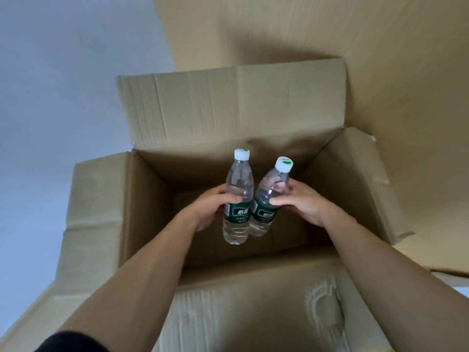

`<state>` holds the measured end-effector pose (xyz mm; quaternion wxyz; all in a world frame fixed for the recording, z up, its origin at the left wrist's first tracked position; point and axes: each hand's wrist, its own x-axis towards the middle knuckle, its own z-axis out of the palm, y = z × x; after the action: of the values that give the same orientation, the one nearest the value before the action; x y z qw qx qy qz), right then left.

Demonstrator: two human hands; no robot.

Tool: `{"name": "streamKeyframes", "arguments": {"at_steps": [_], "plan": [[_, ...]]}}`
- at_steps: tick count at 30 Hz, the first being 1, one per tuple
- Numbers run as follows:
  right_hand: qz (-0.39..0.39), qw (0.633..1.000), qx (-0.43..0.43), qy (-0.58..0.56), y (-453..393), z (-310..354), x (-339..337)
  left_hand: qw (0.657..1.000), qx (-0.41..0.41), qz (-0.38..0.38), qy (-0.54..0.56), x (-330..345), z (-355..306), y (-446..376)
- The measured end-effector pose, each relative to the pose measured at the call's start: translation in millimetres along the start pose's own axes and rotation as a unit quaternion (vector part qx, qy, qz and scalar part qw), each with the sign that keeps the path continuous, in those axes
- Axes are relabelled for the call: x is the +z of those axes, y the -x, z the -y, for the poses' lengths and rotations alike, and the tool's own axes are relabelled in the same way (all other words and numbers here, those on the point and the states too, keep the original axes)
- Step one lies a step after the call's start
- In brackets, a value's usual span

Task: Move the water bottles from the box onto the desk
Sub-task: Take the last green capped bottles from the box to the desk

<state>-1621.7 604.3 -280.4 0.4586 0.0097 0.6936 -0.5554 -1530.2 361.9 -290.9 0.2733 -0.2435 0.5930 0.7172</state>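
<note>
My left hand [213, 207] and right hand [302, 201] each curl around one water bottle [238, 196], the other [269, 199] leaning against it over the open box [101, 199], so I could knock them together and lose one.

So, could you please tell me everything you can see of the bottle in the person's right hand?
The right bottle is clear plastic, holding water, with a white cap marked in green and a dark green label around its middle. It tilts, cap up and to the right, above the open cardboard box. The right hand grips it just above the label. Its lower part looks to touch the left bottle, held by the left hand.
</note>
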Motion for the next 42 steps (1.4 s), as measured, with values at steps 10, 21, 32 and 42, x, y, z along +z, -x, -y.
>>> {"name": "streamKeyframes", "arguments": {"at_steps": [10,21,32,42], "plan": [[0.025,0.994,-0.067,-0.083,72.4,60.3,23.2,0.986,0.066,-0.065,0.135,60.2,-36.4,67.4],[0.071,0.995,-0.06,-0.048,132.6,93.4,41.8,0.954,0.159,-0.194,0.164,122.2,-48.0,157.3],[0.234,0.971,-0.037,-0.013,166.8,109.7,125.4,0.901,0.196,-0.318,0.22,117.1,-9.5,260.9],[0.358,0.928,-0.011,0.104,193.3,76.0,265.0,0.807,0.204,-0.456,0.315,94.7,86.2,372.2]]}}
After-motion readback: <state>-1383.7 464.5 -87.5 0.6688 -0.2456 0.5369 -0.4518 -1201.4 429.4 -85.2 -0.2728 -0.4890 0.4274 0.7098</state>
